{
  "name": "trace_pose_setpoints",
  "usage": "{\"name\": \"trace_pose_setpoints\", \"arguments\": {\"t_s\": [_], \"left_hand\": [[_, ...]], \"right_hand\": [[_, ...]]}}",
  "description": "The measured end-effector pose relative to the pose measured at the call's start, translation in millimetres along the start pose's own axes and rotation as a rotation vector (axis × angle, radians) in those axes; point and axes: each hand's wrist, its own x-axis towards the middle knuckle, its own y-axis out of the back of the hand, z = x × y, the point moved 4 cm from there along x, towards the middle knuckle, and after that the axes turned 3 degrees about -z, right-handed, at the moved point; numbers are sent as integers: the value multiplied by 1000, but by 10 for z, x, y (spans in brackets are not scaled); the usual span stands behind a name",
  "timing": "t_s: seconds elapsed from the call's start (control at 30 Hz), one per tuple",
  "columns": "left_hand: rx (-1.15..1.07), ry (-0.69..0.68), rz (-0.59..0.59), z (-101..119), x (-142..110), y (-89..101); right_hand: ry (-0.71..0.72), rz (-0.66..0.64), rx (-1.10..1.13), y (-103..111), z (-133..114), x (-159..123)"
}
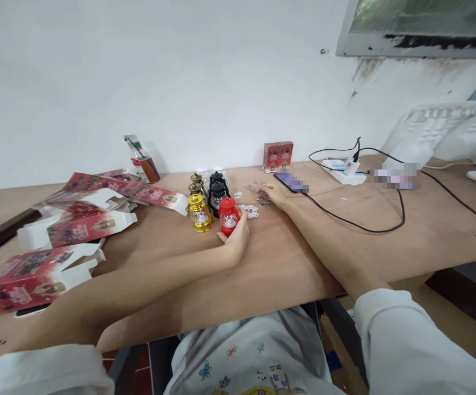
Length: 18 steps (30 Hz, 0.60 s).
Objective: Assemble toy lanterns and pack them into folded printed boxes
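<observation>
My left hand is wrapped round the lower side of a small red lantern, which stands upright at the table's middle. Beside it, to the left, is a shiny gold lantern. Black lanterns and darker bronze lanterns are grouped just behind. My right hand rests over a pile of tiny metal pieces, its fingertips drawn together; whatever is between them is too small to make out. Small white paper-like pieces lie between the red lantern and the metal pile.
Opened red printed boxes spread over the table's left side. A bottle of amber liquid leans near the wall. At the back are a closed red box and a phone on a black cable. A white power strip lies to the right.
</observation>
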Motion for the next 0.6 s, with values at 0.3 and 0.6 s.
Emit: {"name": "trace_pose_setpoints", "arguments": {"t_s": [0.3,0.6], "left_hand": [[-229,108,100,-111,94,-246],[444,-87,-77,-72,103,-83]], "right_hand": [[168,-267,-203,-130,-43,-105],[318,-148,-408,-56,-255,-335]]}}
